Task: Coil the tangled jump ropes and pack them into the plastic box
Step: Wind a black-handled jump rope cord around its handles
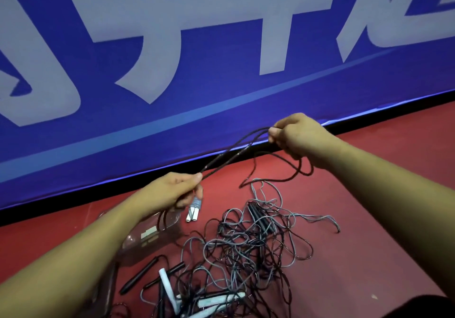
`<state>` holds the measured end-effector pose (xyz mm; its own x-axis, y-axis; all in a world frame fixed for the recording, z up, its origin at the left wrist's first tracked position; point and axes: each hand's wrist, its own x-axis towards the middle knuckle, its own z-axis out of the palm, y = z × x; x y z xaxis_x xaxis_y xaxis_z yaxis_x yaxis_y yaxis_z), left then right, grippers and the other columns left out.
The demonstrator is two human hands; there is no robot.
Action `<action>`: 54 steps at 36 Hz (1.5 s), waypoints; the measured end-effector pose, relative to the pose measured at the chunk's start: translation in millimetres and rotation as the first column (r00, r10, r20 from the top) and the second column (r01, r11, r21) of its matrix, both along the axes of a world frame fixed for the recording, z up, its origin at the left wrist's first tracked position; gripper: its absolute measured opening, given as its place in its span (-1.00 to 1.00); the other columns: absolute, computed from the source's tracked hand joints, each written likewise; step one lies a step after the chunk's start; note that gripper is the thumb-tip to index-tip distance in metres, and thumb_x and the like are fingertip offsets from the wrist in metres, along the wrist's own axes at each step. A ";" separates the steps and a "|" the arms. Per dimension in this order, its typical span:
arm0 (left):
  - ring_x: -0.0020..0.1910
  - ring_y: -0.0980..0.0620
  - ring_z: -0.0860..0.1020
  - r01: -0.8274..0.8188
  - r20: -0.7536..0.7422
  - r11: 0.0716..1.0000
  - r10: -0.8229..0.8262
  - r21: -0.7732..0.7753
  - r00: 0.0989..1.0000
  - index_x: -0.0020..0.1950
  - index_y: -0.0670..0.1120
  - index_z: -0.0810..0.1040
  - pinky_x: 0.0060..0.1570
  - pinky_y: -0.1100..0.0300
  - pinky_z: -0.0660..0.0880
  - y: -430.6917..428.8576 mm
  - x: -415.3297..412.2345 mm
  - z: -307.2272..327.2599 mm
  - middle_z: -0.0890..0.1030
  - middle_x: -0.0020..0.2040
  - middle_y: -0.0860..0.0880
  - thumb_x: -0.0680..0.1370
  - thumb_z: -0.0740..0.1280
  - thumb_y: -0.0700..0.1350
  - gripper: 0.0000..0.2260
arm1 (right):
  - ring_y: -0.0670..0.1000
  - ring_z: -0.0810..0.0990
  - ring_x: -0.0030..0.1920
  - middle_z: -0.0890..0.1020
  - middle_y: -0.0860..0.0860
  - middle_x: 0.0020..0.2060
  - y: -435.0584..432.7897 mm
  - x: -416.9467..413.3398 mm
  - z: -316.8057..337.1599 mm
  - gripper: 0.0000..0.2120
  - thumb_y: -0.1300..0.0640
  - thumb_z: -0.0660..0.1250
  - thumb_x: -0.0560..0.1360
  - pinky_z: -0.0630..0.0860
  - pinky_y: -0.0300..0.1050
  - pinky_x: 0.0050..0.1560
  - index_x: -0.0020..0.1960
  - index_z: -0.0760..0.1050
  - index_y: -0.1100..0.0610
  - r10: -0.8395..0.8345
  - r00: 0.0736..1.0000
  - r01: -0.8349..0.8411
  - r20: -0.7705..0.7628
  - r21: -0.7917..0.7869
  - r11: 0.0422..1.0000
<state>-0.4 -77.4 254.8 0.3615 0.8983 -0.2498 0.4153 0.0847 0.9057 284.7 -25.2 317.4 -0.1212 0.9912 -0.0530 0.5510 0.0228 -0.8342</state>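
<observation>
A dark jump rope (pixel 231 152) stretches doubled between my two hands, above the red floor. My left hand (pixel 172 192) pinches one end of the strands, and my right hand (pixel 295 135) grips the other end higher up, with a loop trailing down to the floor. Below lies a tangled heap of grey and black ropes (pixel 248 248) with black handles (pixel 139 275) and white handles (pixel 170 290). A clear plastic box (pixel 152 234) sits under my left forearm. A coiled rope with white handles (pixel 194 210) lies beside it.
A blue banner wall (pixel 172 71) with large pale characters stands right behind the ropes, its black base strip meeting the red floor (pixel 394 170). A dark object (pixel 423 308) shows at the lower right corner.
</observation>
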 end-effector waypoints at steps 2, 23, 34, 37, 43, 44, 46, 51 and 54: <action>-0.47 0.09 0.17 0.014 0.040 1.000 -0.013 -0.006 0.999 -0.25 -0.01 0.59 -0.47 0.34 0.20 1.5 0.3 -1.8 0.26 -0.45 0.01 0.31 0.36 0.47 -0.47 | 0.08 0.38 -0.49 0.44 0.11 -0.49 3.6 9.2 -6.9 -0.75 0.19 0.27 0.55 0.31 -0.20 -0.47 -0.26 0.57 0.23 -0.042 0.979 0.039 0.200 0.021 0.999; -0.46 0.05 0.38 0.103 0.054 0.990 -0.108 0.092 0.993 -0.10 -0.26 0.53 -0.39 0.23 0.34 1.3 34.4 12.4 0.42 -0.44 0.00 0.55 0.38 0.13 -0.59 | -0.06 0.20 -0.53 0.28 -0.01 -0.52 -33.8 -39.2 -6.4 -0.73 0.09 0.28 0.61 0.14 -0.20 -0.49 -0.12 0.54 0.29 0.452 0.862 -0.482 -0.230 -0.097 0.871; -0.32 -0.16 0.64 -0.064 0.011 0.998 0.064 0.007 0.998 -0.17 -0.18 0.43 -0.15 0.08 0.45 3.6 0.0 -8.7 0.30 -0.45 -0.04 0.61 0.26 0.01 -0.71 | 0.16 0.60 -0.30 0.63 0.14 -0.37 -5.5 -0.1 -17.1 -0.70 0.14 0.21 0.58 0.53 -0.06 -0.24 -0.15 0.56 0.33 0.018 0.915 -0.045 0.403 0.059 0.997; -0.58 0.00 0.35 -0.050 0.055 0.999 0.050 0.014 0.997 -0.14 -0.23 0.41 -0.38 0.15 0.36 3.7 16.7 4.5 0.22 -0.50 0.06 0.65 0.19 -0.11 -0.76 | 0.22 0.58 0.11 0.63 0.25 0.07 -11.6 -0.2 -16.8 -0.71 0.25 0.22 0.47 0.54 0.01 0.06 0.16 0.52 0.29 0.073 0.868 -0.068 0.492 -0.027 0.997; -0.51 0.08 0.12 0.001 0.091 1.000 0.001 -0.015 0.996 -0.18 -0.19 0.48 -0.51 0.32 0.22 -4.6 46.0 17.1 0.16 -0.42 -0.05 0.67 0.20 -0.18 -0.76 | 0.08 0.57 0.23 0.59 0.09 0.24 -35.1 -41.9 -21.8 -0.52 0.09 0.41 0.52 0.48 0.04 0.29 0.39 0.41 0.16 0.510 0.841 -0.487 0.180 -0.157 0.859; -0.52 0.08 0.12 -0.011 0.096 1.000 0.011 -0.003 0.995 -0.19 -0.20 0.48 -0.53 0.34 0.21 -3.7 47.2 19.8 0.16 -0.43 -0.05 0.66 0.21 -0.19 -0.76 | 0.09 0.63 0.05 0.64 0.08 0.05 -37.2 -47.9 -27.3 -0.63 0.07 0.41 0.52 0.54 0.13 0.17 0.27 0.48 0.19 0.541 0.811 -0.518 0.225 -0.155 0.841; -0.48 0.06 0.12 -0.029 0.092 0.999 0.026 0.032 0.995 -0.23 -0.18 0.50 -0.48 0.29 0.20 -1.4 44.8 22.8 0.17 -0.43 -0.04 0.65 0.25 -0.19 -0.75 | 0.13 0.61 -0.17 0.59 0.05 -0.22 -37.2 -52.8 -33.5 -0.77 0.05 0.35 0.56 0.57 0.14 0.01 0.05 0.52 0.22 0.535 0.814 -0.517 0.225 -0.137 0.845; -0.47 0.05 0.29 -0.052 0.034 0.996 0.049 0.076 0.998 -0.22 -0.17 0.53 -0.42 0.23 0.28 2.0 27.2 18.0 0.35 -0.44 -0.05 0.57 0.39 -0.18 -0.82 | 0.04 0.50 -0.48 0.43 0.05 -0.44 -38.1 -47.2 -18.8 -0.73 0.17 0.19 0.65 0.42 -0.25 -0.50 -0.22 0.42 0.17 0.381 0.900 -0.414 -0.213 -0.136 0.900; -0.41 0.01 0.49 -0.007 -0.052 0.997 0.011 0.073 0.999 -0.15 -0.19 0.55 -0.26 0.15 0.43 6.1 17.7 4.7 0.55 -0.37 -0.06 0.60 0.33 -0.23 -0.87 | -0.08 0.27 -0.55 0.35 0.03 -0.46 -37.4 -47.2 -8.2 -0.73 0.18 0.21 0.64 0.21 -0.31 -0.58 -0.23 0.44 0.17 0.333 0.908 -0.346 -0.253 -0.005 0.938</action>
